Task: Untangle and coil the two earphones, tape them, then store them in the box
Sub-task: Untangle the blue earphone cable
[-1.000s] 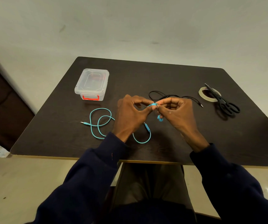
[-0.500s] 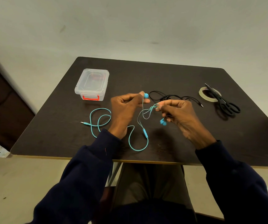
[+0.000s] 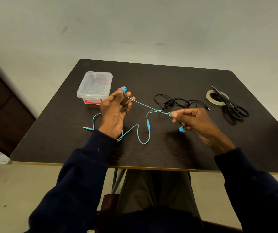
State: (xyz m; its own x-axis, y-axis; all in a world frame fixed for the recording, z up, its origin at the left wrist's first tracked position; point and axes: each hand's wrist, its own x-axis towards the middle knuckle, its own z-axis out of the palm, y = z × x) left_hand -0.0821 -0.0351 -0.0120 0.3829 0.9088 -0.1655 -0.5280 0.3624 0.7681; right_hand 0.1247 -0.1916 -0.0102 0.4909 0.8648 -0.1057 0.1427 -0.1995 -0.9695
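Cord from the blue earphone (image 3: pixel 148 126) was stretched between both hands above the middle of the tabletop, with a small snarl right at the right fingertips. The left hand (image 3: pixel 113 113) pinched one earbud (image 3: pixel 124 89) up at eleven o'clock from the knot, its other fingers loosely spread. The right hand (image 3: pixel 195 121) pinched the tangle itself at about three o'clock, while the second earbud (image 3: pixel 181 129) dangled beneath it. The rest of the cord sagged in a loop toward six o'clock and trailed under the left wrist to its plug (image 3: pixel 87 128) at nine o'clock. Such wire looked feather-light, limp and slippery, likely to kink or tighten if tugged. The knot probably wanted easing open by the strands close beside it, not pulling by the buds. The black earphone (image 3: pixel 173 102) lay bunched at one o'clock, untouched. The clear box (image 3: pixel 94 86), lid on, sat at ten o'clock. The tape roll (image 3: pixel 209 98) and the scissors (image 3: pixel 235 109) lying across it were at two o'clock on the dark tabletop (image 3: pixel 168 157).
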